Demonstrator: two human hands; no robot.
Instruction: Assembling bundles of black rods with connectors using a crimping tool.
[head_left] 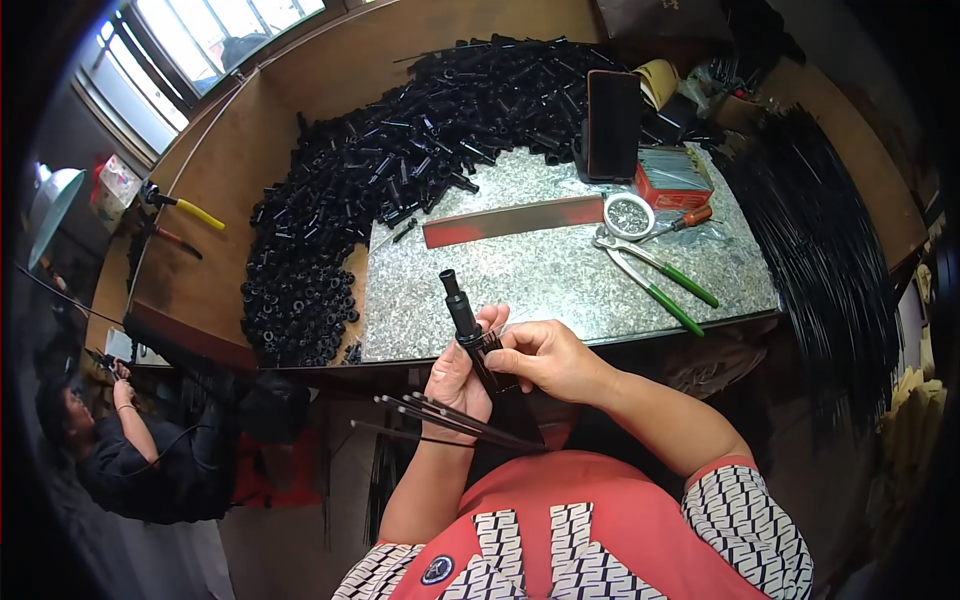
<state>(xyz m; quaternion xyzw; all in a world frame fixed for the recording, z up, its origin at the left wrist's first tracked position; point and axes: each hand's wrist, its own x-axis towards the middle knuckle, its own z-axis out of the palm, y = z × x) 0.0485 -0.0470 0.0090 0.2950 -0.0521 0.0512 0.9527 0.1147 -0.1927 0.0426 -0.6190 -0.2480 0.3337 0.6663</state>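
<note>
In front of the table's near edge, my left hand (455, 385) is wrapped round a stepped black tubular fitting (462, 312), which is held upright and slightly tilted. My right hand (548, 360) pinches at the lower part of the same fitting, thumb and fingers closed against its side. Whether a small piece sits between those fingers is too small to tell. Several thin black rods with pale tips (440, 412) extend from my lap across my left wrist. The lower end of the fitting is partly hidden by my hands.
Black tubular parts (400, 150) are heaped on the table. A speckled slab (540, 270) bears a metal bar (510, 220), green-handled pliers (655, 285), a white dish (630, 213), a phone (612, 125) and a red box (675, 180). Black rods (820, 240) lie right. Another person (150, 440) works left.
</note>
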